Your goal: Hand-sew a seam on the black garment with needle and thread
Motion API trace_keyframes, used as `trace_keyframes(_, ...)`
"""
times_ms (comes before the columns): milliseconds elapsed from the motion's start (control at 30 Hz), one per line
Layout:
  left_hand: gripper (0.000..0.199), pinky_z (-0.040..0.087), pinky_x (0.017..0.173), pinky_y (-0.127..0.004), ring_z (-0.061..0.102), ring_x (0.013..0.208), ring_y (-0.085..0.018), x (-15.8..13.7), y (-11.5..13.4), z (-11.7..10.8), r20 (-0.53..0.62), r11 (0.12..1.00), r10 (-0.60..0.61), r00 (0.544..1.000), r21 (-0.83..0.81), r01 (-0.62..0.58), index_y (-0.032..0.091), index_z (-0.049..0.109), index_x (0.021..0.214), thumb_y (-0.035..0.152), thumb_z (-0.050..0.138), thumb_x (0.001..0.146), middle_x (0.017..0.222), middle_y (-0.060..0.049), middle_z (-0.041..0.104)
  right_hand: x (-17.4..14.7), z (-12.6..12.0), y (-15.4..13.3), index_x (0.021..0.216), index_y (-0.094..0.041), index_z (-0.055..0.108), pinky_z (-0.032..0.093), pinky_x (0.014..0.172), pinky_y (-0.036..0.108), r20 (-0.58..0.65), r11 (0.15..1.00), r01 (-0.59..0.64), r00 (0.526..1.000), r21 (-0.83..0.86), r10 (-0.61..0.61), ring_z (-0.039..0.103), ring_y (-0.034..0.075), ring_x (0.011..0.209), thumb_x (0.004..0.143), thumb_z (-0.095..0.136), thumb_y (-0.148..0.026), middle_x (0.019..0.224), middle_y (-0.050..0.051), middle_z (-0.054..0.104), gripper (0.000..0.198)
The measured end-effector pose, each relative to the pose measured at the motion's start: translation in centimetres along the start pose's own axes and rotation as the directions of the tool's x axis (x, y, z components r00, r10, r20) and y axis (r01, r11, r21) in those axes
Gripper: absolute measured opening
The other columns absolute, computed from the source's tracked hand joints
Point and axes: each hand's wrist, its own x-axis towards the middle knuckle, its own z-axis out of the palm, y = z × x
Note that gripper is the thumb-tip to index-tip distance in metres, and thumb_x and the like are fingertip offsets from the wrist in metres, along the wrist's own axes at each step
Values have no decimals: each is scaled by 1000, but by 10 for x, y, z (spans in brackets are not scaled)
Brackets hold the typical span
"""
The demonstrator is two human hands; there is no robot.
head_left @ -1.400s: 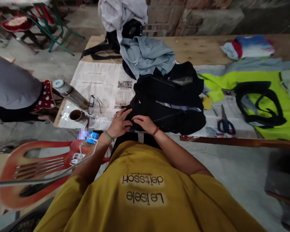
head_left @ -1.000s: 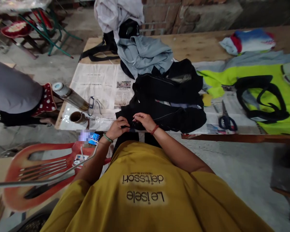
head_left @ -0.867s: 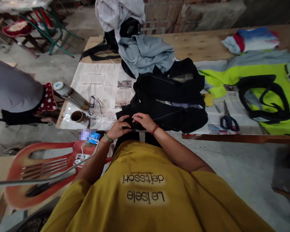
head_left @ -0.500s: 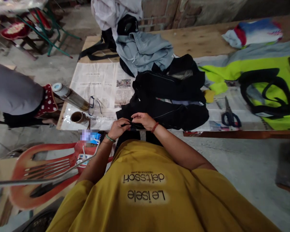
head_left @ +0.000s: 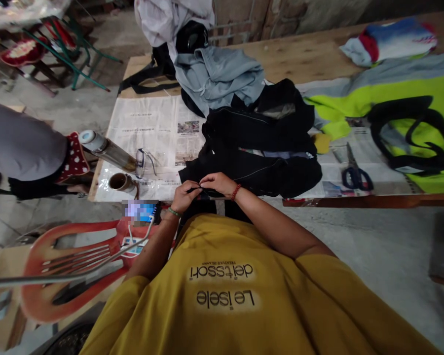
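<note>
A black garment (head_left: 259,170) lies spread near the front edge of the table, with pale piping along it. My left hand (head_left: 185,196), with a green bracelet at the wrist, is closed in a pinch at the garment's near left edge. Right beside it, almost touching, my right hand (head_left: 219,184) wears red beads and pinches the same edge. Anything small between the fingertips is too tiny to make out. Rumpled grey clothing (head_left: 218,76) lies behind the black garment.
On the newspaper-covered table (head_left: 144,111) are a glass bottle (head_left: 109,150), a brown cup (head_left: 121,182), eyeglasses (head_left: 144,162), scissors (head_left: 355,175) and a yellow-green garment (head_left: 410,103). A red plastic chair (head_left: 72,229) holds a phone (head_left: 140,211). Another person's grey sleeve (head_left: 20,140) is at left.
My right hand's raised fingertips have come down to the garment's edge, close against my left fingers. The view has shifted slightly.
</note>
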Motion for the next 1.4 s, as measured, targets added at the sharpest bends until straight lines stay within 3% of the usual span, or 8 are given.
trace_keyframes(267, 8, 45, 70, -21, 54, 71, -12, -1, -6, -1, -29, 999, -44, 999, 14, 44, 19, 65, 72, 26, 68, 72, 73, 2, 61, 7, 3, 2, 71, -16, 64, 44, 70, 22, -107, 997, 23, 994, 70, -16, 56, 8, 66, 65, 67, -21, 67, -3, 64, 8)
trace_keyframes(400, 16, 43, 62, -20, 51, 63, -10, -2, -9, 0, 57, 999, -47, 997, 13, 46, 18, 64, 77, 33, 67, 73, 69, 3, 58, 8, 5, 1, 70, -16, 60, 43, 68, 21, -156, 998, 18, 988, 64, -8, 57, 8, 64, 68, 63, -16, 64, -4, 62, 4)
trace_keyframes(533, 23, 43, 61, -22, 51, 61, -10, 0, -12, 1, 116, 1000, 5, 993, 0, -6, 17, 63, 77, 39, 67, 72, 69, 3, 57, 10, 8, -1, 67, -16, 58, 42, 60, 19, -171, 999, 14, 985, 35, -8, 54, 7, 57, 69, 60, -10, 57, -5, 60, 6)
trace_keyframes(867, 26, 45, 69, -25, 54, 71, -13, -1, -21, -7, 176, 996, 68, 982, 49, -78, 17, 62, 71, 43, 67, 73, 72, 0, 59, 23, -5, -8, 69, -16, 49, 38, 47, 15, -368, 950, -85, 909, 300, 197, 51, 4, 45, 81, 51, -7, 53, -6, 57, 15)
trace_keyframes(1067, 26, 48, 81, -30, 59, 83, -16, 5, -27, -7, 109, 997, 60, 992, 38, -65, 18, 64, 80, 43, 66, 74, 87, -2, 64, 15, -8, -22, 87, -20, 45, 34, 39, 11, -189, 959, -79, 973, 272, 134, 56, 5, 44, 89, 55, -25, 66, -5, 64, 11)
trace_keyframes(1267, 49, 48, 91, -34, 59, 100, -20, 7, -31, -5, 36, 999, 52, 998, 1, -52, 20, 57, 118, 35, 70, 73, 110, -5, 63, 14, -3, -36, 92, -18, 47, 54, 59, 21, 92, 822, -276, 959, 499, 267, 64, 8, 56, 94, 39, -11, 64, -4, 62, 11)
trace_keyframes(1333, 54, 48, 91, -35, 59, 100, -20, 9, -33, -5, 45, 999, 38, 998, -33, -37, 20, 53, 123, 34, 70, 73, 112, -7, 62, 15, -1, -34, 94, -17, 50, 57, 71, 26, 119, 847, -244, 970, 472, 213, 67, 9, 68, 92, 41, -9, 70, -2, 64, 12)
trace_keyframes(1400, 52, 48, 93, -37, 59, 102, -21, 10, -34, -5, 53, 998, 26, 998, -51, -24, 20, 54, 121, 33, 70, 74, 112, -7, 62, 17, 0, -28, 92, -18, 51, 56, 80, 32, 56, 944, -88, 996, 318, 74, 68, 12, 79, 90, 45, -11, 77, 0, 66, 10)
